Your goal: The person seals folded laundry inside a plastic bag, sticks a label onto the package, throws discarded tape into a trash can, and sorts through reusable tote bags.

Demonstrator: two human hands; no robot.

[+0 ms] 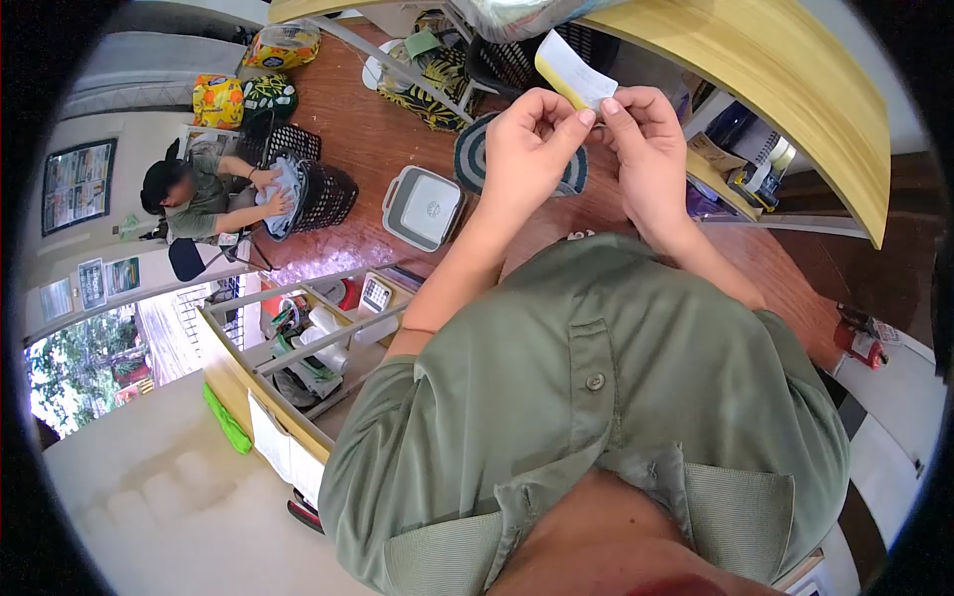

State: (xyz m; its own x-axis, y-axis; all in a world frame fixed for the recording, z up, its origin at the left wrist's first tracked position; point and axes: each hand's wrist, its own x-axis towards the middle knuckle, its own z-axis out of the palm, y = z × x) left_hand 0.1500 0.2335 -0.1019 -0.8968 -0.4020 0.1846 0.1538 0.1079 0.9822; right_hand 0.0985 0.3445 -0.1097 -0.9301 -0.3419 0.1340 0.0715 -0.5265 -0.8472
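Observation:
Up near the top of the view, both of my hands pinch a curled paper slip (574, 72) that is white with a yellow lower edge. My left hand (537, 144) is closed with its thumb and fingers at the slip's lower end. My right hand (651, 139) is closed too, its thumb and forefinger on the lower right corner. The fingertips of the two hands almost meet. Part of the slip is hidden behind the fingers.
A curved wooden tabletop (785, 74) arches at upper right, with shelves below. On the floor sit a grey-white basin (425, 209) and a round rug (473, 159). Further left, a co-worker (199, 194) handles cloth in a black laundry basket (328, 194). A drawer unit (238, 368) stands lower left.

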